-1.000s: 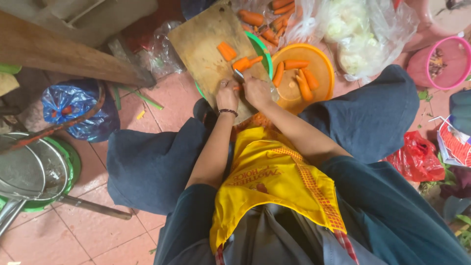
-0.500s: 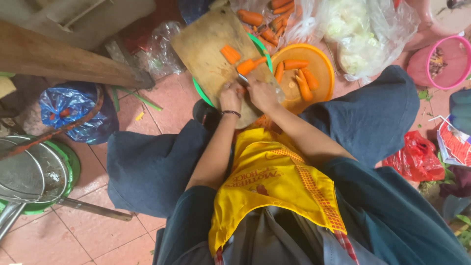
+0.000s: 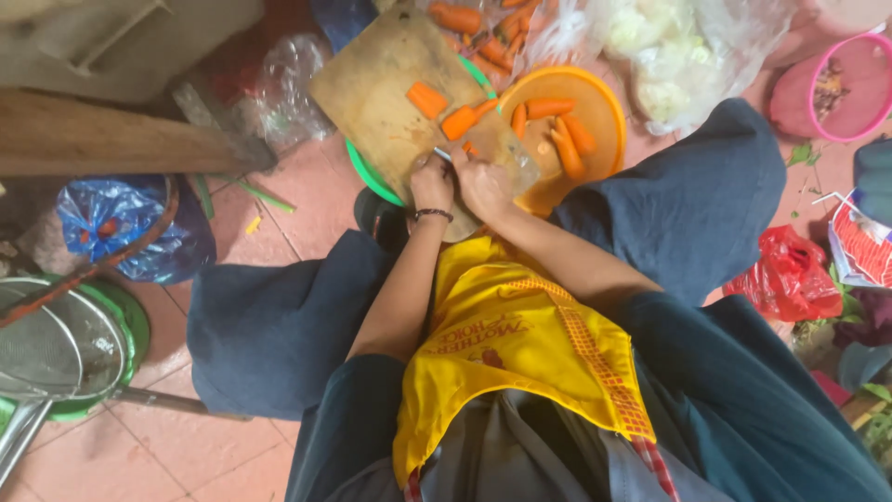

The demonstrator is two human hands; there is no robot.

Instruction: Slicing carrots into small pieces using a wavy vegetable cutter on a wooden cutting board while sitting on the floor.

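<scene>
My left hand (image 3: pixel 431 183), with a dark bracelet on the wrist, is closed around a small knife (image 3: pixel 441 153) at the near edge of a wooden cutting board (image 3: pixel 381 84). My right hand (image 3: pixel 483 181) is right beside it, pinching a small carrot piece (image 3: pixel 467 147) against the board. Two cut carrot chunks (image 3: pixel 444 112) lie further up the board. The board rests on a green basin (image 3: pixel 364 167). To its right, an orange bowl (image 3: pixel 595 102) holds several carrot sticks.
Whole carrots (image 3: pixel 465 23) lie in clear plastic beyond the board. A bag of pale vegetables (image 3: pixel 669 56), a pink basin (image 3: pixel 836 88) and a red bag (image 3: pixel 790 274) are on the right. A blue bag (image 3: pixel 121 223) and a metal strainer (image 3: pixel 56 349) are on the left.
Both hands stay together at the board's near edge and shift only slightly with the knife. The carrot chunks on the board have not moved.
</scene>
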